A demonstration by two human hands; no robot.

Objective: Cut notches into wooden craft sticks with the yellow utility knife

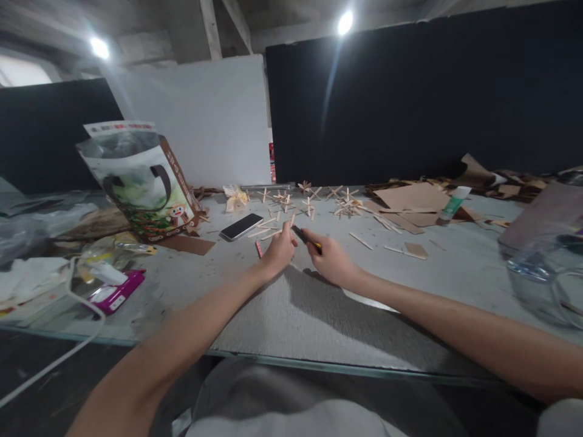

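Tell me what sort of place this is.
Likely a rough workshop or craft space: thin wooden sticks and cardboard pieces lie scattered on the worktable, and the right hand holds what looks like a utility knife.

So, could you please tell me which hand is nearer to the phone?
Left. The left hand is right of the phone; the right hand is farther out on that side.

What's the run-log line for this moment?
left hand: holding wooden stick | right hand: gripping utility knife, tip toward left hand | smartphone: flat on tabletop, left of both hands
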